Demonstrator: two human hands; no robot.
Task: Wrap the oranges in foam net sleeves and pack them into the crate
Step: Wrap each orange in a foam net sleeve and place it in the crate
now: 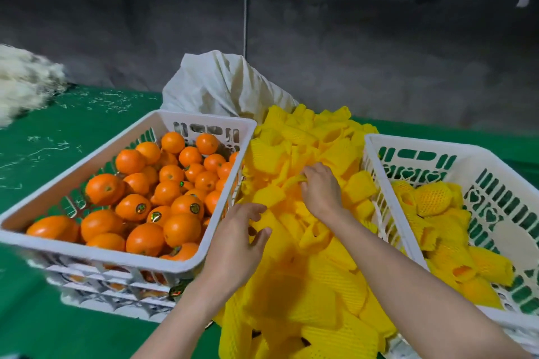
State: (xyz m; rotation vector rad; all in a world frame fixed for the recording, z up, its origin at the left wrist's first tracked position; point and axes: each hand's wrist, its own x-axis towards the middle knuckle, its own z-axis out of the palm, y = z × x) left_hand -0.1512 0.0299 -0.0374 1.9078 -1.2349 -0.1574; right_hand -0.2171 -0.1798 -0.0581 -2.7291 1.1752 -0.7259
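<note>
A white crate (87, 245) on the left holds many bare oranges (145, 192). Between the crates lies a big heap of yellow foam net sleeves (315, 285). The white crate on the right (388, 213) holds several oranges wrapped in yellow sleeves (433, 198). My right hand (320, 188) reaches into the middle of the heap and pinches one yellow sleeve (291, 181). My left hand (239, 239) hovers at the heap's left edge beside the orange crate, fingers loosely curved, holding nothing.
A white cloth sack (221, 87) stands behind the heap. The table is covered in green (58, 137), with pale shreds scattered on it and a whitish fibre pile (23, 81) at the far left. A dark wall runs behind.
</note>
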